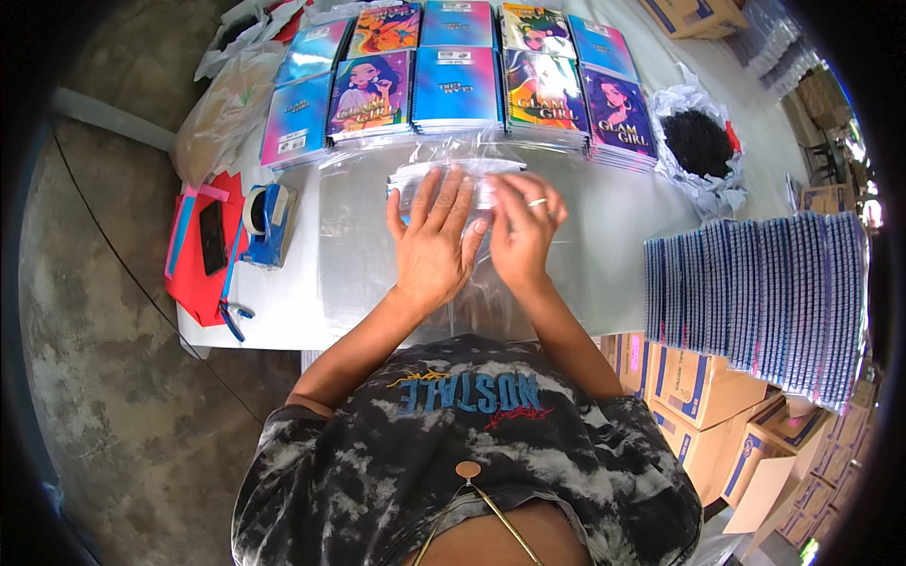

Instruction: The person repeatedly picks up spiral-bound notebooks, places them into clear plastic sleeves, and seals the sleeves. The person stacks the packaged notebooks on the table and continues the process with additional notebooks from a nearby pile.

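Observation:
In front of me a small bundle (510, 167) in clear plastic lies on the table, mostly hidden under my hands. My left hand (432, 231) rests flat on it, fingers stretched out and apart. Beside it, at the bundle's right edge, my right hand (527, 231) is closed in a pinch, with a ring on one finger. What those fingertips grip is too small and slightly blurred to make out. Beneath both hands spreads a clear plastic sheet (354, 259). Just beyond, spiral notebooks (458, 90) with colourful covers stand in several stacks.
At left lie a blue tape dispenser (272, 224), a dark phone (213, 236) on red material, and blue-handled cutters (234, 319). At right are a crumpled wrapper with black material (696, 143) and a long row of spiral-bound notebooks (746, 292). Cardboard boxes (694, 387) stand below.

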